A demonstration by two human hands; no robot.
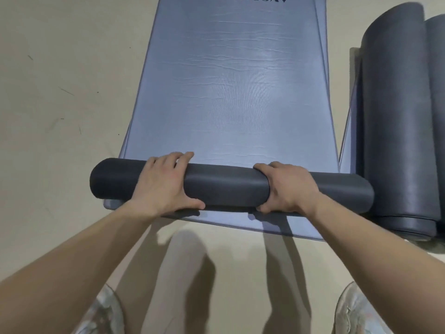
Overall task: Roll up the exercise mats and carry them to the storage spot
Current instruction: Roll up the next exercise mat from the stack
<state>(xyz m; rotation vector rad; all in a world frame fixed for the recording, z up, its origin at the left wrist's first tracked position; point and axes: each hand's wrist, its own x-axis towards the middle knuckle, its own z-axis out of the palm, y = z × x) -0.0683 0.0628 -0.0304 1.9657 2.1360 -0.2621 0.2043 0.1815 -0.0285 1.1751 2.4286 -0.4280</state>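
A blue-grey exercise mat (231,80) lies flat on the floor, stretching away from me, with dark lettering at its far end. Its near end is wound into a dark grey roll (226,186) lying crosswise. My left hand (163,184) grips the roll left of centre, fingers over the top and thumb underneath. My right hand (286,189) grips it right of centre in the same way. Beneath the roll, the edge of another flat mat (277,225) sticks out toward me.
Two dark rolled mats (395,121) lie lengthwise on the right, close to the roll's right end, resting on a flat mat. Beige floor (60,92) spreads to the left. My shoes (103,312) show at the bottom edge.
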